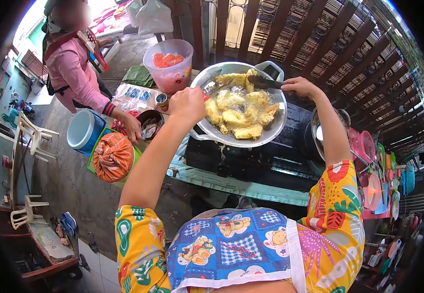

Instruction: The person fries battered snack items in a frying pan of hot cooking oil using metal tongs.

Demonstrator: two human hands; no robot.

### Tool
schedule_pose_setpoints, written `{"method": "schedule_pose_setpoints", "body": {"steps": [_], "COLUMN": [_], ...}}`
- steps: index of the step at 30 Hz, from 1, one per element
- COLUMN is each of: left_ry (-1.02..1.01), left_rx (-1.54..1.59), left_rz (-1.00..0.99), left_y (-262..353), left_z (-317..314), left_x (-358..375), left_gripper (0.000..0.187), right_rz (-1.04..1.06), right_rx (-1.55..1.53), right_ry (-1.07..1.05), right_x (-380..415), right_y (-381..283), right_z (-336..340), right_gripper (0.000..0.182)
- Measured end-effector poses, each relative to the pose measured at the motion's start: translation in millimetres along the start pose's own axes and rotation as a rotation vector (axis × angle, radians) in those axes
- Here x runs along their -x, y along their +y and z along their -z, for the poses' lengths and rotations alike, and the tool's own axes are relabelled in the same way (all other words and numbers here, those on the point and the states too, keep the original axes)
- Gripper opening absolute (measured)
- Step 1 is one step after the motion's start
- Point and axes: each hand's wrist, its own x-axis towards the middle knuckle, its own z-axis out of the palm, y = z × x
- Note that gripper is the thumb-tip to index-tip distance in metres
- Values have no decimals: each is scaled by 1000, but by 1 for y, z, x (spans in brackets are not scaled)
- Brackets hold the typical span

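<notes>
Battered pieces of food (pixel 234 105) fry in bubbling oil inside a wide metal pan (pixel 281 119) with two handles. My left hand (pixel 188 105) is closed at the pan's left rim. It grips a red-handled utensil (pixel 206 97) whose thin metal part reaches over the oil; its exact kind is not clear. At the upper right rim, my right hand (pixel 301 87) is closed on a dark spatula (pixel 266 82). The spatula's blade lies at the far pieces, touching or just above them.
Left of the pan stand a translucent bucket (pixel 173 73) with orange-red contents, a small can (pixel 161 101) and a dark bowl (pixel 151 122). A person in a pink sleeve (pixel 82 80) reaches beside the bowl. A blue-and-white container (pixel 82 132) and an orange cloth bundle (pixel 113 156) sit nearer.
</notes>
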Motion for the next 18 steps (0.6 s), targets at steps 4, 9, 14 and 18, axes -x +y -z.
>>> {"method": "schedule_pose_setpoints", "body": {"steps": [4, 9, 14, 18], "left_ry": [-24, -43, -46, -53], "left_rx": [8, 6, 24, 21], "left_rz": [-4, 8, 14, 7], "left_y": [3, 4, 4, 2], "left_z": [-1, -1, -3, 4], "left_x": [-4, -6, -6, -2], "left_gripper": [19, 19, 19, 22], "right_rz": [60, 91, 45, 60], "right_rx": [63, 26, 1, 212], "right_ry": [51, 20, 38, 88], "right_x": [1, 1, 3, 7], "right_y": [12, 27, 29, 10], "right_z": [4, 10, 8, 1], "right_gripper": [34, 37, 38, 40]}}
